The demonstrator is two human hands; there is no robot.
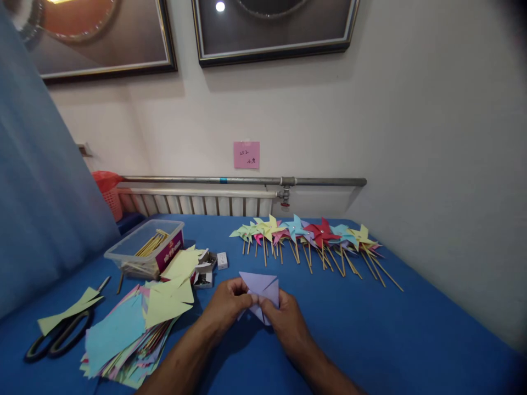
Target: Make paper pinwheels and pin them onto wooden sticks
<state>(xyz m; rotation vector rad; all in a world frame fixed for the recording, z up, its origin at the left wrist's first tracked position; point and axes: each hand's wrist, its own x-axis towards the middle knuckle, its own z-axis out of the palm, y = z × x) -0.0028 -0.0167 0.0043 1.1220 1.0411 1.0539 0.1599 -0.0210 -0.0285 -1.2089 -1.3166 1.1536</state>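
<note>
A square of purple paper (pixel 260 282) with slits cut in from its corners is held up over the blue table. My left hand (pixel 228 304) grips its left side, the thumb pressed near the middle. From the right, my right hand (pixel 284 318) pinches the same paper, its thumb close to the left thumb. Whether a pin is between the thumbs I cannot make out. Left of my hands lies a pile of coloured cut paper (pixel 115 332), with yellow sheets (pixel 168 302) on top. Small open boxes of pins (pixel 205 277) stand just beyond.
Finished paper pinwheels on sticks (pixel 322 233) lie in a row at the back right. A clear plastic tub (pixel 123 253) holds wooden sticks. Black-handled scissors (pixel 68 334) lie at the left under yellow paper strips. A small white box (pixel 222 260) and a radiator (pixel 197 203) are behind.
</note>
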